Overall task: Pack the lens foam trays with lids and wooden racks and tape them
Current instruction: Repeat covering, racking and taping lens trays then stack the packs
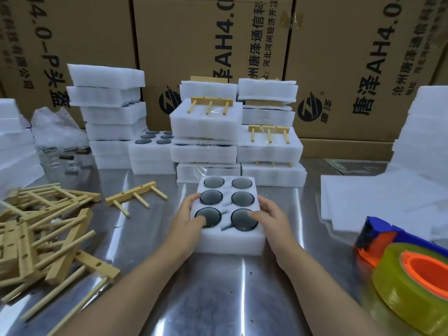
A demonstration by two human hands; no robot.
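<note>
You could be smudging or unseating lenses here: both thumbs are resting on the two nearest dark round glass lenses (210, 197), which are sitting uncovered in the white six-pocket foam tray (230, 241). That tray is lying left of the blue-and-orange tape dispenser (378, 238), and you are clasping it between your hands. Your left hand (191, 214) is curling its fingers round the far side, and your right hand (269, 214) round the side nearer the dispenser.
</note>
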